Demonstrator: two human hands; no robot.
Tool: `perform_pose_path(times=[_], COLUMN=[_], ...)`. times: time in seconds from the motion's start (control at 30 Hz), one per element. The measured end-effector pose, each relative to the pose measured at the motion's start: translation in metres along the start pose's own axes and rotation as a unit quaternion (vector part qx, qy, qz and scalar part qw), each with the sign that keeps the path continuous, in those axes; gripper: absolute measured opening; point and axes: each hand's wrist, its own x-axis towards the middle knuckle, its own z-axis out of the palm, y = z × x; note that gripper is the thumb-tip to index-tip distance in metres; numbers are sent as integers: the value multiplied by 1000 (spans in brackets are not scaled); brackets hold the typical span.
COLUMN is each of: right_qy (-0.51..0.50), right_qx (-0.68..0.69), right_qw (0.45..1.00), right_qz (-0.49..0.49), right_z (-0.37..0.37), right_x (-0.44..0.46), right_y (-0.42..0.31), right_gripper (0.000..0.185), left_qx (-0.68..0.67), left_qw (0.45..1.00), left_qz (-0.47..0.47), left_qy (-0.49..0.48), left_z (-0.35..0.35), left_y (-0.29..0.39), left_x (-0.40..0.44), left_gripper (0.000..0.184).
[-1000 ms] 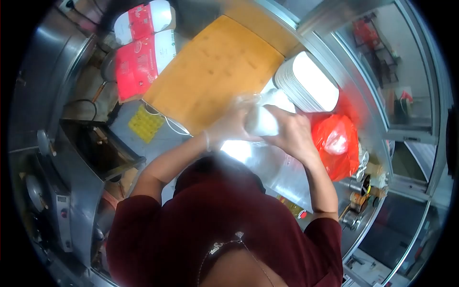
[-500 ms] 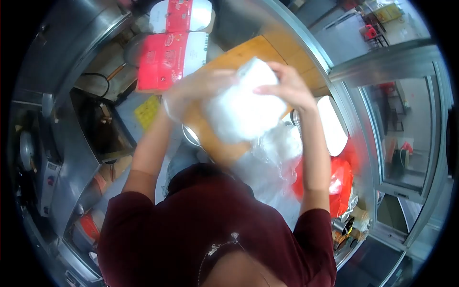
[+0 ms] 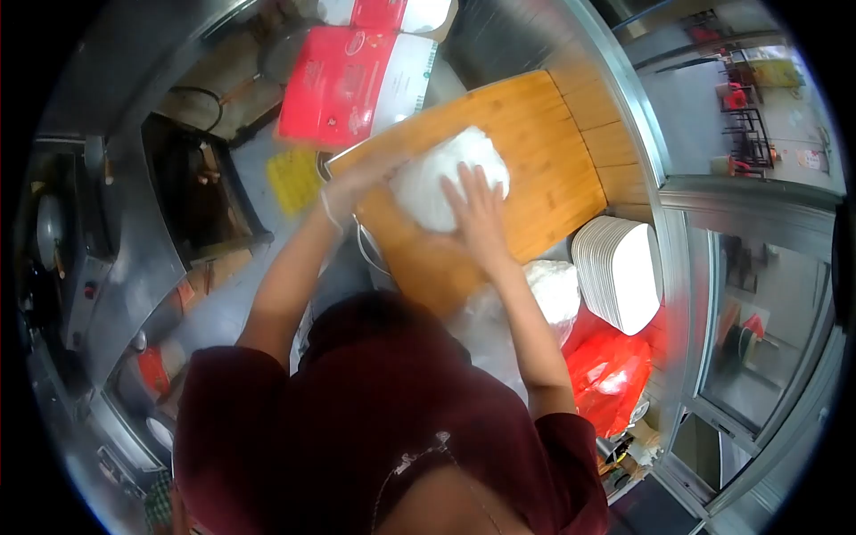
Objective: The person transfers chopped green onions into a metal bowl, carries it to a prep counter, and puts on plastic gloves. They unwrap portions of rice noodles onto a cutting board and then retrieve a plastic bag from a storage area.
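Rounded white lump now down on smooth wooden board, right fingers wide atop, left fingers unreadably blurred.

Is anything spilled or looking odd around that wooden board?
Nothing stands out: the white bundle lies on the wooden board under the right hand, and no spill shows. The left hand is blurred.

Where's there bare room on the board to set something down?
The board is bare between the white lump and the wooden panel, with another patch on the lump's near side. Crowded: the lump, right hand on it, left hand beside it; and the clear bag, dish stack and red bag.
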Motion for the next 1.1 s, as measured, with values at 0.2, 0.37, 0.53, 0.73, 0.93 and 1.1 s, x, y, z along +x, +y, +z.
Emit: perform_pose_path(times=[0.2, 0.37, 0.53, 0.73, 0.93, 1.1], right_qy=[-27, -52, 18, 103, 89, 121], right_qx=[47, 57, 46, 132, 232, 359], right_qw=[998, 997, 998, 981, 950, 894], right_qz=[12, 23, 31, 100, 188, 238], right_z=[5, 2, 21, 12, -2, 2], right_x=[5, -5, -30, -33, -67, -86], right_y=[8, 11, -1, 1, 6, 11], right_gripper=[88, 88, 90, 105, 106, 106], left_qx=[-78, -108, -114, -83, 10, 219], left_qw=[994, 993, 993, 989, 980, 956], left_qz=[-49, -15, 17, -6, -24, 55], left_qy=[-55, -38, -39, -119, -199, -190], left_z=[-9, 3, 17, 33, 84, 107], left_y=[-14, -23, -30, -24, -16, -16], left_x=[11, 5, -6, -13, -22, -25], left_gripper=[40, 41, 43, 47, 53, 53])
